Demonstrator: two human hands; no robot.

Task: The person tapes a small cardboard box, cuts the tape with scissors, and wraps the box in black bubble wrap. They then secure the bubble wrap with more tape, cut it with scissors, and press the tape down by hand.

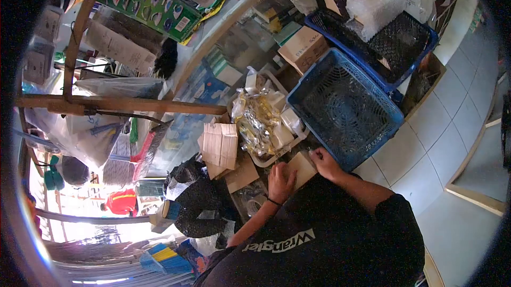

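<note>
A small tan cardboard box (pixel 301 170) lies in front of my body, between my two hands. My left hand (pixel 281 184) grips its left side with bent fingers. At its upper right corner, my right hand (pixel 325 162) has its fingertips pinched together against the edge; whether something small is also between them is too small to tell. Just beyond the box is a white tray (pixel 264 162) with clear and yellowish plastic-wrapped items (pixel 259 118) in it. A blue plastic basket (pixel 345 107) stands next to my right hand.
Stacked flat cartons (pixel 219 145) stand left of the tray. Behind the basket are a cardboard box (pixel 303 48) and another blue crate (pixel 391 82) with black-wrapped parcels and bubble wrap (pixel 376 6). Black plastic-wrapped bundles (pixel 199 202) lie at left. A wooden beam (pixel 143 104) crosses the left side. A person in red (pixel 121 202) is far off.
</note>
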